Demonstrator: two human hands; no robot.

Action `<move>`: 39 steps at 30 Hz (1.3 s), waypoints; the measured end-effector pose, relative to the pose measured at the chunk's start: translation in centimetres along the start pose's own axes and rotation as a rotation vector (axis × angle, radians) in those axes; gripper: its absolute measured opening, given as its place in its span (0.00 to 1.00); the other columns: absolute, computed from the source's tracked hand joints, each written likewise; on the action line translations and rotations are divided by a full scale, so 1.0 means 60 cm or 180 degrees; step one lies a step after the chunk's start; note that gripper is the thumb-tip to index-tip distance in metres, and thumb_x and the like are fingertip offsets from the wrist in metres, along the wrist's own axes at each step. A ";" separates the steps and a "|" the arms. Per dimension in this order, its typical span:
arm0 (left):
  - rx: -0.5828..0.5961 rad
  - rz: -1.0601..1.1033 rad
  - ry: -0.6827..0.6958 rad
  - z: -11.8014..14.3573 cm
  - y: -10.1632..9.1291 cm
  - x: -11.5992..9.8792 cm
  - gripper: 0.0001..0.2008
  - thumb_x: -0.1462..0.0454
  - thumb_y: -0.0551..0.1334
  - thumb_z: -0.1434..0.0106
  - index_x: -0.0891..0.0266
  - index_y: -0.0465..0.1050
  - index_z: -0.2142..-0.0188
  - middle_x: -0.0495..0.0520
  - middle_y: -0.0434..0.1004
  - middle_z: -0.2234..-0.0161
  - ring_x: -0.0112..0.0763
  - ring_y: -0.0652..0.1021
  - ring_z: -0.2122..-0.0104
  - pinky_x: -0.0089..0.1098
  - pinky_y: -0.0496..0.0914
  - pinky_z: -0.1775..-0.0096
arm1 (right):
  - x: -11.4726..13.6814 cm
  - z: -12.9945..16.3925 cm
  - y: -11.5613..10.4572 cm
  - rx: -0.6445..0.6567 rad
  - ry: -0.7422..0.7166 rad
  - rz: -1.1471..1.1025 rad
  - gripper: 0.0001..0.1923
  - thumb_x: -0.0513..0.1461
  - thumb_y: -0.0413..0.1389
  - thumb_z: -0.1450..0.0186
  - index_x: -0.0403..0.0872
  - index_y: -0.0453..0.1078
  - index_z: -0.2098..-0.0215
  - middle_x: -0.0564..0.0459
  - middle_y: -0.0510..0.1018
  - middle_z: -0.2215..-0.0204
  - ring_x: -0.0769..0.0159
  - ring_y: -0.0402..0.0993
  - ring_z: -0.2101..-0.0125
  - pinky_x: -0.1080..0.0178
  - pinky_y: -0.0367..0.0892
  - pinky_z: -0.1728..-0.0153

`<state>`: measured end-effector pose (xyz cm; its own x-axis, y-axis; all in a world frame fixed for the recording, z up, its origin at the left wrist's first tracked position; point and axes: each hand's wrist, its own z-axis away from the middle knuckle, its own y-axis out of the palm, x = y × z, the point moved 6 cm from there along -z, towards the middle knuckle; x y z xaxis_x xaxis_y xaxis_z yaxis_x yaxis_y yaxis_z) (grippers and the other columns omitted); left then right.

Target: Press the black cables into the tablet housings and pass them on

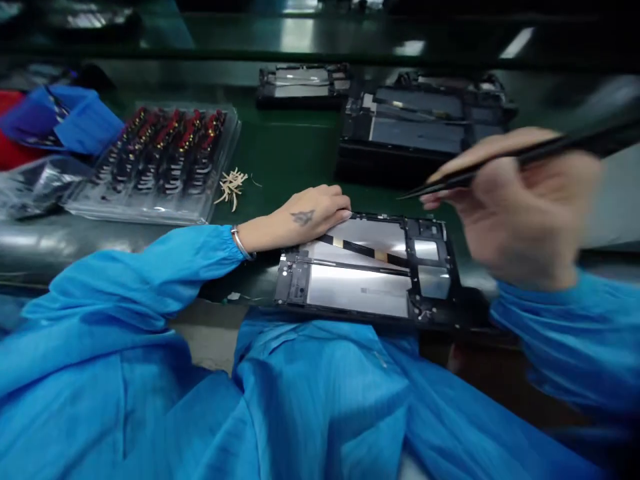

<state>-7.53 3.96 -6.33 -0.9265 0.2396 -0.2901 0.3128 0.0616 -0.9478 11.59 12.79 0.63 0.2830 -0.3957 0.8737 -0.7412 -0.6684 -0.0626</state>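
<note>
An opened tablet body (360,297) lies in front of me, with silver battery panels and a dark ribbon cable (360,249) running slantwise across it. My left hand (320,212) rests on its far left part, fingers curled together near the far edge; the fingertips are hidden, so what they hold cannot be made out. Black pointed tweezers (463,175) are gripped in my right hand (530,207), which is slightly blurred. Their tips are apart from the tablet, above its far right corner.
Stacked tablet bodies (415,127) stand behind, with another unit (303,83) farther left. A clear tray (155,167) carries rows of small red-and-black parts. Beside it lie thin pale strips (233,187), a blue bin (65,120) and a plastic bag (43,183). A shelf edge (300,57) crosses the back.
</note>
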 end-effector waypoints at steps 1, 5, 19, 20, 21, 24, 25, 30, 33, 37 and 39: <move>-0.0038 -0.0018 -0.0001 0.001 0.002 -0.001 0.18 0.59 0.50 0.22 0.65 0.76 0.52 0.59 0.77 0.54 0.39 0.76 0.56 0.36 0.69 0.55 | -0.011 -0.013 0.021 0.0162 -0.0015 0.0068 0.10 0.46 0.67 0.33 0.47 0.81 0.63 0.52 0.79 0.69 0.66 0.78 0.71 0.62 0.76 0.70; -0.0022 0.0083 0.0075 0.014 -0.001 0.005 0.17 0.59 0.49 0.22 0.63 0.75 0.52 0.57 0.76 0.56 0.38 0.76 0.57 0.34 0.67 0.59 | -0.068 -0.027 0.049 0.0301 0.0282 0.0526 0.07 0.41 0.63 0.29 0.47 0.81 0.61 0.52 0.80 0.69 0.68 0.80 0.71 0.64 0.77 0.67; -0.0133 -0.0020 0.0013 0.028 0.000 0.005 0.18 0.58 0.49 0.21 0.63 0.75 0.51 0.55 0.74 0.58 0.37 0.74 0.59 0.34 0.66 0.62 | -0.074 -0.019 0.049 0.0851 0.0651 0.1685 0.07 0.44 0.60 0.28 0.56 0.81 0.60 0.55 0.82 0.64 0.62 0.81 0.64 0.59 0.75 0.64; -0.0114 -0.0022 0.0014 0.028 -0.001 0.005 0.17 0.59 0.49 0.21 0.63 0.75 0.51 0.55 0.74 0.59 0.37 0.74 0.60 0.34 0.66 0.62 | -0.073 -0.019 0.050 0.0871 0.0643 0.1698 0.07 0.44 0.60 0.28 0.55 0.81 0.60 0.55 0.82 0.64 0.62 0.81 0.64 0.59 0.75 0.65; -0.0100 -0.0021 0.0025 0.028 -0.001 0.004 0.17 0.59 0.49 0.21 0.63 0.75 0.52 0.55 0.74 0.59 0.36 0.74 0.60 0.34 0.66 0.62 | -0.073 -0.019 0.051 0.0886 0.0638 0.1713 0.06 0.44 0.60 0.28 0.55 0.80 0.60 0.55 0.82 0.64 0.62 0.81 0.65 0.59 0.74 0.65; -0.0129 -0.0029 0.0063 0.028 -0.001 0.004 0.16 0.59 0.50 0.21 0.63 0.75 0.52 0.55 0.73 0.59 0.36 0.74 0.60 0.34 0.65 0.63 | -0.073 -0.020 0.052 0.0910 0.0656 0.1716 0.06 0.43 0.60 0.28 0.55 0.80 0.60 0.55 0.82 0.64 0.62 0.80 0.65 0.59 0.73 0.66; -0.0159 -0.0038 0.0068 0.028 -0.001 0.004 0.16 0.59 0.51 0.21 0.63 0.75 0.52 0.55 0.73 0.59 0.36 0.74 0.60 0.34 0.65 0.63 | -0.073 -0.020 0.053 0.0912 0.0674 0.1701 0.06 0.43 0.60 0.28 0.55 0.80 0.60 0.55 0.82 0.64 0.62 0.80 0.65 0.59 0.73 0.66; -0.0178 -0.0081 0.0046 0.029 0.002 0.006 0.16 0.59 0.51 0.21 0.63 0.75 0.51 0.55 0.74 0.59 0.37 0.75 0.60 0.34 0.65 0.64 | -0.074 -0.020 0.053 0.0889 0.0776 0.1571 0.06 0.44 0.61 0.29 0.55 0.80 0.60 0.55 0.81 0.64 0.62 0.82 0.65 0.59 0.76 0.66; -0.0134 -0.0071 0.0013 0.028 0.001 0.005 0.15 0.59 0.51 0.21 0.63 0.75 0.51 0.55 0.74 0.58 0.37 0.75 0.59 0.34 0.66 0.63 | -0.074 -0.019 0.051 0.0847 0.0773 0.1526 0.06 0.44 0.60 0.29 0.55 0.80 0.60 0.54 0.81 0.63 0.62 0.82 0.65 0.60 0.77 0.64; -0.0010 -0.0009 -0.0074 0.026 -0.002 0.002 0.16 0.59 0.51 0.21 0.63 0.76 0.51 0.55 0.75 0.58 0.37 0.76 0.58 0.35 0.67 0.61 | -0.070 -0.019 0.050 0.0871 0.0671 0.1650 0.08 0.45 0.60 0.28 0.52 0.80 0.61 0.53 0.82 0.64 0.61 0.81 0.65 0.61 0.76 0.67; 0.0017 0.0010 -0.0090 0.026 -0.003 0.002 0.16 0.59 0.51 0.21 0.63 0.76 0.51 0.55 0.75 0.57 0.38 0.76 0.58 0.35 0.67 0.61 | -0.067 -0.020 0.051 0.0903 0.0635 0.1718 0.09 0.46 0.60 0.28 0.51 0.80 0.61 0.53 0.82 0.64 0.62 0.81 0.65 0.62 0.75 0.68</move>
<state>-8.02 2.47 -6.39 -0.9311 0.2122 -0.2966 0.3145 0.0557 -0.9476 7.45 13.09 -2.51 -0.2238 -0.6165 0.7548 -0.5502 -0.5594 -0.6200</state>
